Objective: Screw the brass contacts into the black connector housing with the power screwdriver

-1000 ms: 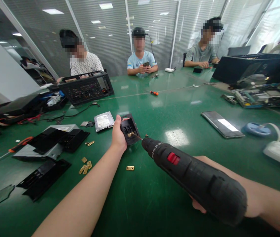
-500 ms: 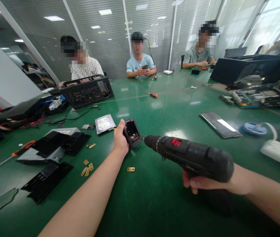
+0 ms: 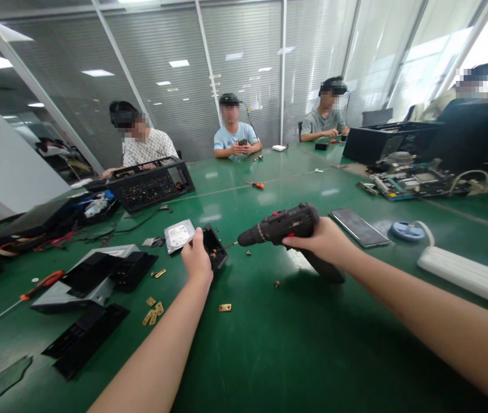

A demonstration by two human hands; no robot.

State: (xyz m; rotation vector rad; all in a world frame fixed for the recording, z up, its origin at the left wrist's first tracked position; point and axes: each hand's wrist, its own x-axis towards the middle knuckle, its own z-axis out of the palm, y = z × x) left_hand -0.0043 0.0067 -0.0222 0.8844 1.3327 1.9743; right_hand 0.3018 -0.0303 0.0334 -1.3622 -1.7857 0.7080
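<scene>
The surface is a large green table (image 3: 270, 355) with a glossy top. Near its left edge lie a red-handled screwdriver (image 3: 24, 293), a grey drive cage (image 3: 93, 278) carrying black plastic parts, and a flat black panel (image 3: 82, 338). Small brass plates (image 3: 153, 312) lie scattered beside these, with one more brass plate (image 3: 225, 307) nearer the middle. A hard drive (image 3: 179, 234) lies flat further in, and an open black chassis (image 3: 151, 182) stands behind it. A loose screw (image 3: 277, 283) rests mid-table. Toward the right edge lie a dark phone (image 3: 359, 227), a blue disc (image 3: 406, 230), a white power strip (image 3: 468, 274) and a circuit board (image 3: 411, 183). A small orange screwdriver (image 3: 258, 185) lies toward the far edge.
</scene>
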